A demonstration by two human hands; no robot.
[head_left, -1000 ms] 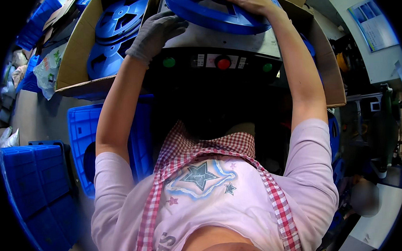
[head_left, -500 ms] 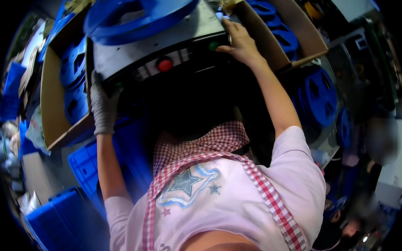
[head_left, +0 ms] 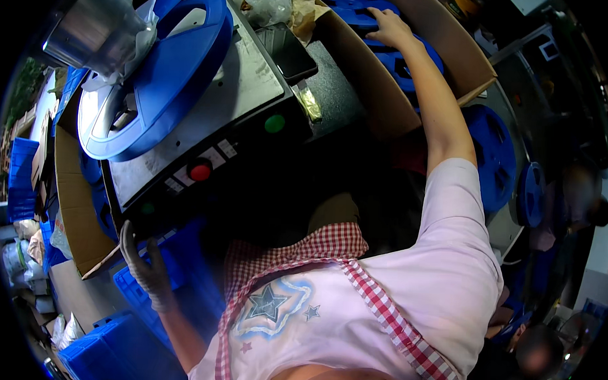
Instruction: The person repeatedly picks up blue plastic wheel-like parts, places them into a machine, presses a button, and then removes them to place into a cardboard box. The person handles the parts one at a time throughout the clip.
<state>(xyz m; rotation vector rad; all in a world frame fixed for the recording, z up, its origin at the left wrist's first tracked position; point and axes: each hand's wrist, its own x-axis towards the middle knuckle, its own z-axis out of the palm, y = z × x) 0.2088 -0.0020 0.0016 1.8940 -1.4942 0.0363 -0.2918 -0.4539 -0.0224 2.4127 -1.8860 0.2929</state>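
Observation:
My right hand (head_left: 390,29), bare, reaches into the cardboard box (head_left: 365,78) at the right. Its thumb and forefinger are apart over the blue plastic reels (head_left: 395,62) inside; contact is hard to make out. My left hand (head_left: 147,268), in a grey glove, hovers with spread fingers just below the machine's left front corner, holding nothing. On the metal top of the machine (head_left: 240,87) rests a large blue reel (head_left: 187,85), below a shiny metal cylinder (head_left: 98,32). The machine's front carries a red button (head_left: 199,171) and a green button (head_left: 275,123).
A black phone (head_left: 287,52) lies beside the machine, near crumpled plastic and brown paper (head_left: 307,16). Another cardboard box (head_left: 76,202) with blue reels stands at the left. Blue crates (head_left: 121,351) sit lower left; more reels (head_left: 492,160) stand at the far right.
My right hand has left the machine's right front corner and moved into the right box. My left hand has come away from the left corner, toward me. The view has shifted, showing the cylinder.

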